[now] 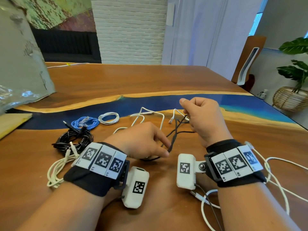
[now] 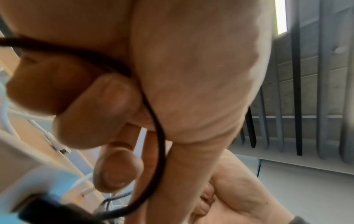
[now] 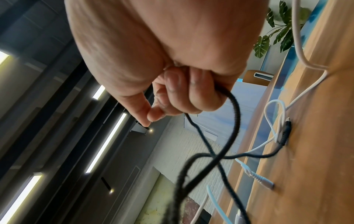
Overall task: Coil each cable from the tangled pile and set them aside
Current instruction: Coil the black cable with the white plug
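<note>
A black braided cable (image 1: 175, 135) hangs in loose loops between my two hands above the wooden table (image 1: 133, 80). My left hand (image 1: 164, 150) pinches its lower part; in the left wrist view the cable (image 2: 155, 121) runs through the curled fingers (image 2: 118, 171). My right hand (image 1: 186, 112), raised farther back, grips the upper part; the right wrist view shows its fingers (image 3: 172, 94) curled round the cable (image 3: 234, 118). The cable's black plug (image 3: 285, 133) lies on the table. A loose white cable (image 1: 150, 115) sprawls behind the hands.
At the left lie coiled cables: blue (image 1: 85, 123), white (image 1: 108, 117), black (image 1: 73, 139) and cream (image 1: 56, 170). A grey plastic bag (image 1: 21, 64) and a wooden board (image 1: 13, 122) stand at the far left. White wrist-device leads (image 1: 275, 172) trail at the right.
</note>
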Demonstrator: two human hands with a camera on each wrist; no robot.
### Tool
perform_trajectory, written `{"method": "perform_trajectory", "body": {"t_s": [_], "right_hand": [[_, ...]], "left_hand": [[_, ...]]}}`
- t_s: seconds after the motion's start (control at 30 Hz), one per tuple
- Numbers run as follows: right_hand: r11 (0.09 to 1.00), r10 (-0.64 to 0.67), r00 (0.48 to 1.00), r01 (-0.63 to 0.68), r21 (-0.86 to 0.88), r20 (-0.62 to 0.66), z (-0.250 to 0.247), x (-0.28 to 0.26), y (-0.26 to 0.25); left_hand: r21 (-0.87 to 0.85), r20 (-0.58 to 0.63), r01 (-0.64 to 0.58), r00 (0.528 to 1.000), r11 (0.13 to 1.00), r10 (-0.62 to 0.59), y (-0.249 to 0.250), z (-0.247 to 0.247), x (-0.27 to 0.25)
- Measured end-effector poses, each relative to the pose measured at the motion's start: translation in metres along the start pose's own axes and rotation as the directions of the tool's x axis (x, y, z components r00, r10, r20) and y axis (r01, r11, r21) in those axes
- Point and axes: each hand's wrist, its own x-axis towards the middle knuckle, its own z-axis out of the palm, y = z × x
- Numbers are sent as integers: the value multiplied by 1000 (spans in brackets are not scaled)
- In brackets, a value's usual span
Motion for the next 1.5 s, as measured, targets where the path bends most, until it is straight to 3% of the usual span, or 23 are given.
{"method": "perform_trajectory", "body": {"t_s": [0.13, 0.3, 0.37, 0.43, 0.47, 0.5, 0.57, 0.73, 0.83, 0.97, 1.1, 1.17, 1.33, 1.5], "right_hand": [[1000, 0, 1000, -1, -13, -17, -3, 1, 0], [999, 2, 992, -7, -38, -127, -13, 2, -4], [999, 12, 986, -20, -47, -169, -18, 4, -4], [997, 9, 978, -25, -73, -207, -21, 5, -2], [997, 12, 975, -29, -73, -221, -23, 6, -1], [997, 19, 974, -35, -65, -228, -23, 6, -1], [998, 33, 974, -44, -45, -225, -23, 6, -2], [998, 24, 979, -35, -52, -201, -18, 2, -8], [998, 15, 984, -24, -51, -177, -15, 1, -9], [999, 8, 986, -16, -48, -166, -12, 2, -7], [999, 0, 987, -8, -50, -162, -11, 3, -7], [999, 2, 987, -9, -49, -158, -11, 3, -7], [998, 34, 983, -44, -49, -179, -17, 2, -9], [996, 84, 980, -82, 14, -180, -19, 1, -10]], "left_hand": [[-3, -44, 13, 999, 1000, -13, 0, 2, 3], [-142, -266, -55, 964, 988, 15, -8, -7, -8], [-253, -429, -101, 903, 962, -18, -16, -15, -11], [-336, -630, -182, 773, 924, -76, -29, -25, -11], [-367, -683, -210, 722, 906, -109, -34, -29, -11], [-388, -701, -227, 702, 893, -126, -36, -31, -13], [-397, -675, -244, 731, 885, -102, -32, -30, -15], [-272, -427, -224, 900, 936, 91, -4, -13, -20], [-216, -321, -196, 939, 956, 120, 7, -9, -21], [-90, -278, -152, 953, 984, 122, 15, -6, -20], [36, -136, -38, 990, 999, 42, 19, 4, -9], [48, -117, -36, 992, 998, 41, 19, 8, -4], [-33, -189, -82, 979, 996, 74, 10, -2, -10], [-230, -359, -215, 925, 949, 122, -9, -23, -24]]}}
